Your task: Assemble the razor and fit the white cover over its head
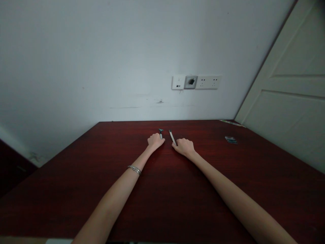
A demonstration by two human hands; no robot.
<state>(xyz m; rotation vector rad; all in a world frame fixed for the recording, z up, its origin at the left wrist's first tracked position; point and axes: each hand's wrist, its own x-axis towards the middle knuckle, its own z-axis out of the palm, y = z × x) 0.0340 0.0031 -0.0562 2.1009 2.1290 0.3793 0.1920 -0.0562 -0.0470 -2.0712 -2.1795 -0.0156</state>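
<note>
My left hand [155, 140], with a silver bracelet at the wrist, is closed around the handle of a small razor [160, 132]. The razor's dark T-shaped head points up toward the wall. In my right hand [185, 146] is one end of a slim whitish stick with a dark tip [172, 137]. It leans up and to the left, and its lower end is hidden by the fingers. Both hands are low over the dark red table [162, 189], and a narrow gap separates the razor from the stick.
A small clear packet with dark contents [231, 140] lies on the right of the table. Farther back, a thin printed strip [232, 123] lies near the corner. The white wall has a row of sockets [196, 82], and a white panelled door [291, 88] borders the right side.
</note>
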